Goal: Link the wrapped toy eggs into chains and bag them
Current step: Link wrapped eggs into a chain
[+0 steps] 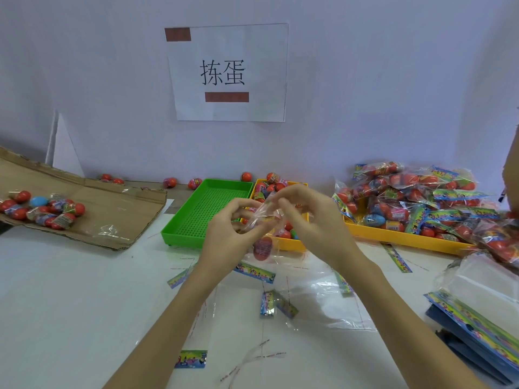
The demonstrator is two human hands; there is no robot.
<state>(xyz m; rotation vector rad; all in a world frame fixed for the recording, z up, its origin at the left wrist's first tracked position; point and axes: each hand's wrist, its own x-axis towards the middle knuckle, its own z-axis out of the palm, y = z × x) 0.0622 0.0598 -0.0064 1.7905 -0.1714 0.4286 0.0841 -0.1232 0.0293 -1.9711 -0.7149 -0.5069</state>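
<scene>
Left hand (230, 228) and right hand (306, 217) are pinched on a clear wrapper (265, 213), its toy egg (263, 247) hung above the tabletop (70, 290); with thin film, the link could be torn or dropped.

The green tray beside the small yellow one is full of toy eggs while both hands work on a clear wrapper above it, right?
Not quite. The head view shows the green tray holds no eggs; the eggs sit in the small yellow tray. The rest stands.
</scene>
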